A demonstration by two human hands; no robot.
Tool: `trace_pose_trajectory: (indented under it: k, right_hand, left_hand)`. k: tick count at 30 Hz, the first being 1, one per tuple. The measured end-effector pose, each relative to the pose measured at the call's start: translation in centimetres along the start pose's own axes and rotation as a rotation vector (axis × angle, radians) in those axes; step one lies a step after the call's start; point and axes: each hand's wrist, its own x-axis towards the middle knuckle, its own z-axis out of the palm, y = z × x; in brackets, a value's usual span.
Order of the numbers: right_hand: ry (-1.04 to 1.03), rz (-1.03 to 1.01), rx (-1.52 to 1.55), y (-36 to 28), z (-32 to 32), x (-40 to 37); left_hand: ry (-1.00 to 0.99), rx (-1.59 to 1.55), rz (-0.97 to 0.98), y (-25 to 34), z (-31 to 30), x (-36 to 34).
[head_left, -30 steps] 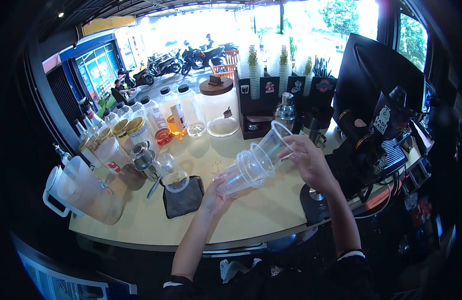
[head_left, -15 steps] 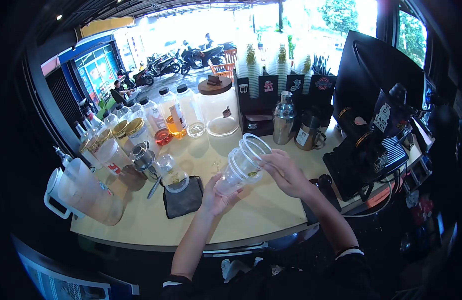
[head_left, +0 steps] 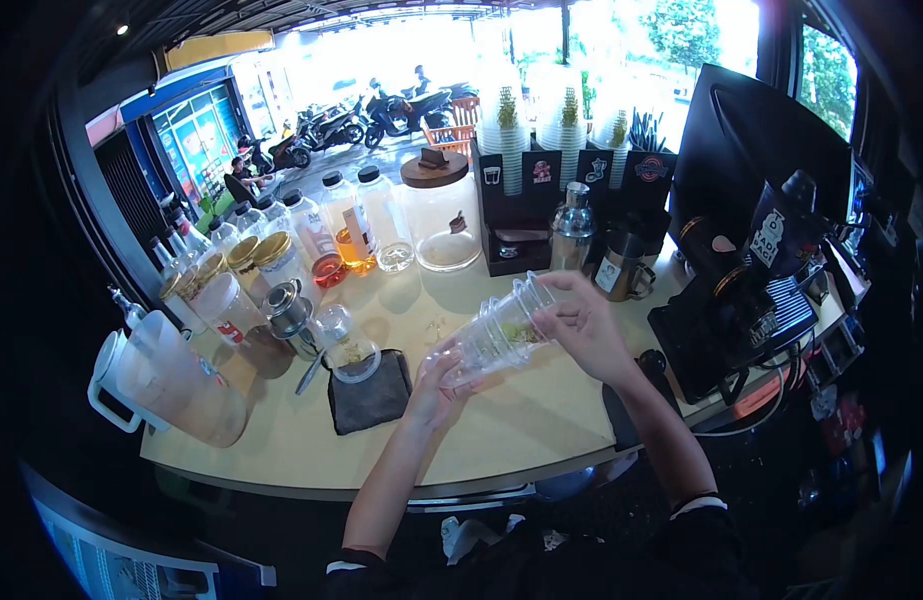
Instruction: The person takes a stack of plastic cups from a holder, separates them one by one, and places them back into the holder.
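Observation:
A short stack of clear plastic cups is held tilted above the counter, rims toward the upper right. My left hand is wrapped around the bottom end of the stack. At the rim end, my right hand pinches the outermost cup edge between thumb and fingers. Green print shows through the nested walls. Left of my left hand, a dark folded cloth lies on the counter, with a clear plastic cup or lid resting at its upper edge.
A frosted pitcher stands at the left, beside jars and bottles. At the back are a wooden-lidded jar and a black cup organizer. A metal shaker, steel jug and black machine occupy the right.
The stack has tipped closer to horizontal, its rims turning to the right. My right hand has shifted slightly right and down along with the rims, and the cups sit closer together.

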Motion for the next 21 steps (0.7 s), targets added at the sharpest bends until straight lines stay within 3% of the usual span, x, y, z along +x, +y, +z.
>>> trace_pose_trajectory:
  k: [5, 13, 15, 21]
  right_hand:
    - [0.126, 0.023, 0.041, -0.4, -0.8, -0.1]
    - [0.004, -0.009, 0.057, 0.8, -0.6, -0.3]
    - [-0.010, -0.004, 0.059, 1.0, -0.5, -0.3]
    - [0.001, -0.050, 0.040, 1.2, -0.3, -0.3]
  left_hand:
    - [0.047, 0.060, 0.038, -0.1, 0.4, -0.2]
    - [0.101, 0.121, 0.084, -0.1, 0.6, -0.4]
    - [0.100, -0.029, 0.054, -0.1, 0.6, -0.2]
    - [0.096, -0.025, 0.044, -0.1, 0.5, -0.2]
